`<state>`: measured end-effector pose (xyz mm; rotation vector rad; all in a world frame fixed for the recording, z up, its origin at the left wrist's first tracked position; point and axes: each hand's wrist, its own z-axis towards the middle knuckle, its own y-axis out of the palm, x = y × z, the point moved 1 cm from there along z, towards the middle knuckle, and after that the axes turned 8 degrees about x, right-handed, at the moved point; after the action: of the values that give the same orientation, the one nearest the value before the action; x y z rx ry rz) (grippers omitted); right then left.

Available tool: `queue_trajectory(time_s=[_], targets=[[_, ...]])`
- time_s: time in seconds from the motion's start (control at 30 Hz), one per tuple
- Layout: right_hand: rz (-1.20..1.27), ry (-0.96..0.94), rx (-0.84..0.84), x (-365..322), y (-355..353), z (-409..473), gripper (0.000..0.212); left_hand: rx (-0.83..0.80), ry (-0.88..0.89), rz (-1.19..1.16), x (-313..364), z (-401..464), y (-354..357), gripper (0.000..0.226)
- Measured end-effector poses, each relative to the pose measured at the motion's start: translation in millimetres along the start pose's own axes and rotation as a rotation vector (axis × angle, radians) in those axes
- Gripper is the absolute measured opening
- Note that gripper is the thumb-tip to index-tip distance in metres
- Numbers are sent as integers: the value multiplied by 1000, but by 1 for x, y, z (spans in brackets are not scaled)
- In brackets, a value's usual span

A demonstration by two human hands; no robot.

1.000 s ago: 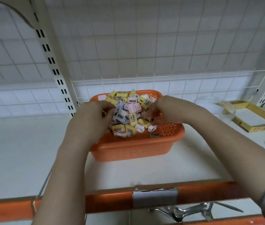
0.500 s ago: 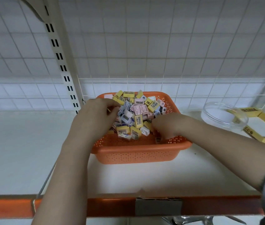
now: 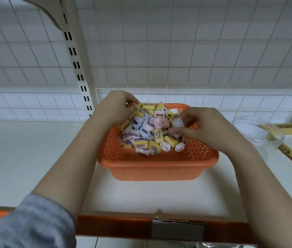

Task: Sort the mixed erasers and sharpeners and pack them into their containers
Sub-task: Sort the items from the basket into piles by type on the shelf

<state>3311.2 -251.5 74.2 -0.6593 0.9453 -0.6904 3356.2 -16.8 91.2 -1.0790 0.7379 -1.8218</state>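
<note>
Both hands work in the orange perforated basket [image 3: 157, 163], which sits on a white shelf [image 3: 25, 158] against a wire grid back [image 3: 177, 51].

Left hand [image 3: 114, 108]: fingers curled at the far-left edge of the heap, on or among yellow-sleeved erasers [image 3: 148, 105]; whether it actually holds one I cannot tell. Right hand [image 3: 206, 126]: fingertips pinch a pale, whitish sharpener [image 3: 178, 122], with small pink pieces just under the fingers.

The mixed pile [image 3: 148, 131] fills the far half of the basket, heaped above the rim. To the right, apart from the basket, a clear round container [image 3: 259, 133] and an open yellow cardboard box [image 3: 290, 149]; both look unfilled, so sorting seems barely begun.

Risks, as judgement:
- The heap stands higher than the far rim; raking through it may push pieces over the back.
- The pinched piece is small and smooth; a fingertip hold could slip on the way across to the container.
- Pale sharpeners and pale erasers look alike; misfiling is likely.

Orientation: the pieces lie every way, no common long axis. The pinched sharpener's long axis seems to run roughly towards the far left; its blade side is not visible.
</note>
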Motion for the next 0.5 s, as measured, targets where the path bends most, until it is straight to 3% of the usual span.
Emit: queue_trajectory(time_s=[0.2, 0.5], targets=[[279, 136, 311, 4, 4, -26, 20, -139, 9, 81, -10, 36, 23, 44], [303, 181, 356, 3, 14, -34, 26, -65, -113, 276, -10, 50, 39, 49]])
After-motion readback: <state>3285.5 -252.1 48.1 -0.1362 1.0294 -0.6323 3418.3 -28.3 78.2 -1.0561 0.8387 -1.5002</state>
